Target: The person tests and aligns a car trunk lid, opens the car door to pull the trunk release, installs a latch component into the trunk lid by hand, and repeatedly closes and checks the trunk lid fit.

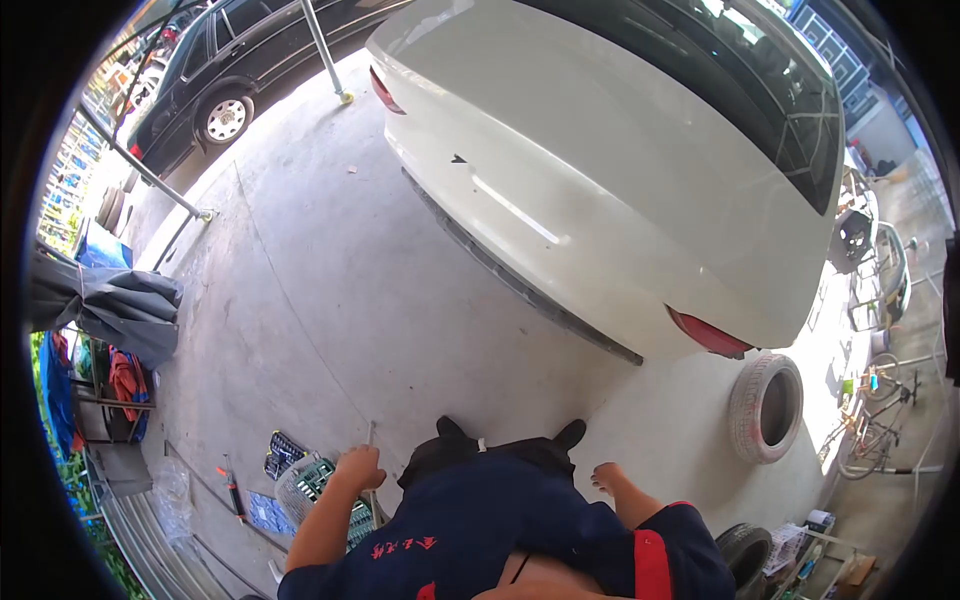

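My left hand (360, 468) is closed around a thin metal rod-like tool (372, 432). One end sticks out above the fist, and a length shows below it; its exact kind is too small to tell. Just beside this hand, a green tool tray (313, 480) with metal pieces lies on the floor, partly hidden by my forearm. My right hand (605, 478) hangs at my side, fingers loosely curled and slightly apart, with nothing visible in it. In front of me stands the rear of a white car (600, 200), its lower bumper edge facing my feet.
A dark socket set (285, 453), a blue mat-like piece (269, 512) and an orange-and-black hand tool (233, 492) lie at left. One tire (745, 410) stands at right; another (745, 550) is nearer. A black car (215, 80) and metal posts (325, 50) are farther off.
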